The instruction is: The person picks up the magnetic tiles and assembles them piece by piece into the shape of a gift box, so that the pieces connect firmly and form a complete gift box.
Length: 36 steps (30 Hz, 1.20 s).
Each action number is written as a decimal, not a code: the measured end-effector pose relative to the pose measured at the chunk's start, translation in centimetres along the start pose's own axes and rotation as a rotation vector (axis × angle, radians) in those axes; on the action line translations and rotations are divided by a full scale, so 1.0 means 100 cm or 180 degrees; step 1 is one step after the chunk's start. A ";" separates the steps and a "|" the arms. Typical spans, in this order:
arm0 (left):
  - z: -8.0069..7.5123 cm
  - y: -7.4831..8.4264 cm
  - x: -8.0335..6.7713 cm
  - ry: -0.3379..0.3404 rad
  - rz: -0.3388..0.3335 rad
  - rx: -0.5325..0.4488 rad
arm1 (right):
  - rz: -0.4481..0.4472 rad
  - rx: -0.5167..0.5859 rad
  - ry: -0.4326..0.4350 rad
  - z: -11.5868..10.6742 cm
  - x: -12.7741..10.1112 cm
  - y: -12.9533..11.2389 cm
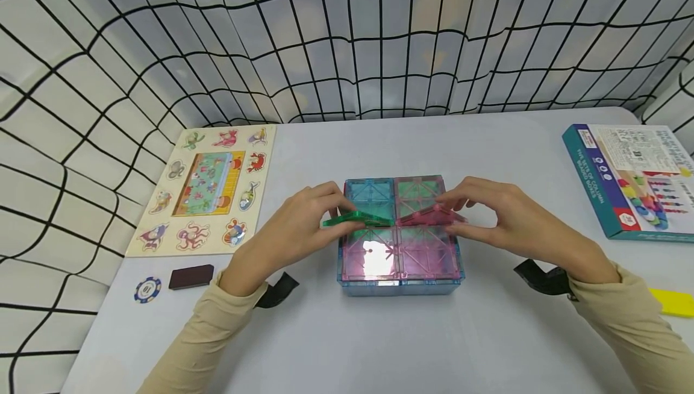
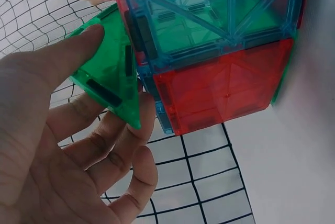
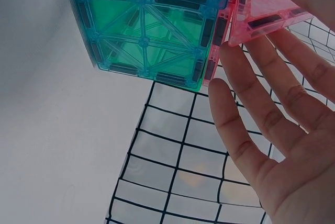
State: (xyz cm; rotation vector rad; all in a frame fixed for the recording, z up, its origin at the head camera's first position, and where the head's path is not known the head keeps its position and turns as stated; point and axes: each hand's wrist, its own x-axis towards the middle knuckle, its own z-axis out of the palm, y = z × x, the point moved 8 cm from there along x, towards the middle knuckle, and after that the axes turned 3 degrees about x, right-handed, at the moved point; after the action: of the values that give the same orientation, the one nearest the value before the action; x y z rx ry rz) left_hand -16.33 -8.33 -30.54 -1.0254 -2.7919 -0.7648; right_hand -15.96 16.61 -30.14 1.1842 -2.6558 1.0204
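Observation:
A box built of see-through magnetic tiles (image 1: 401,261) stands mid-table, with pink, blue and green squares on top. My left hand (image 1: 303,219) pinches a green triangular magnetic tile (image 1: 360,218) between thumb and fingers at the box's left side. In the left wrist view that green tile (image 2: 110,67) tilts beside the box's blue and red walls. From the right, my right hand (image 1: 501,213) pinches a pink triangular magnetic tile (image 1: 431,215). Both triangles lean over the top, their inner tips close together near the middle seam. Whether those tips touch, I cannot tell.
A wooden sea-animal puzzle board (image 1: 197,231) lies at the left. Near it are a blue-white poker chip (image 1: 147,290) and a dark brown block (image 1: 191,276). A boxed game (image 1: 640,183) and a yellow object (image 1: 672,302) sit at the right. Black netting (image 1: 352,38) borders the table.

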 end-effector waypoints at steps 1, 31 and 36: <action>0.000 0.000 0.000 0.0007 0.0002 0.0006 | -0.0007 0.0006 0.0004 0.000 0.000 0.000; -0.059 0.051 0.007 0.1057 0.0555 -0.0814 | -0.0738 0.0184 0.0749 -0.021 0.044 -0.092; -0.069 0.047 0.004 0.1565 0.0021 -0.0500 | -0.0578 0.0125 0.1103 -0.024 0.046 -0.090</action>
State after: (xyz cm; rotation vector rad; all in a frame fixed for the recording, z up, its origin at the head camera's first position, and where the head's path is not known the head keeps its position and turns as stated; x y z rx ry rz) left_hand -14.43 -8.26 -22.38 -0.7369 -2.3372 -1.0791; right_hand -13.50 10.73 -21.93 1.1125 -2.2323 1.1314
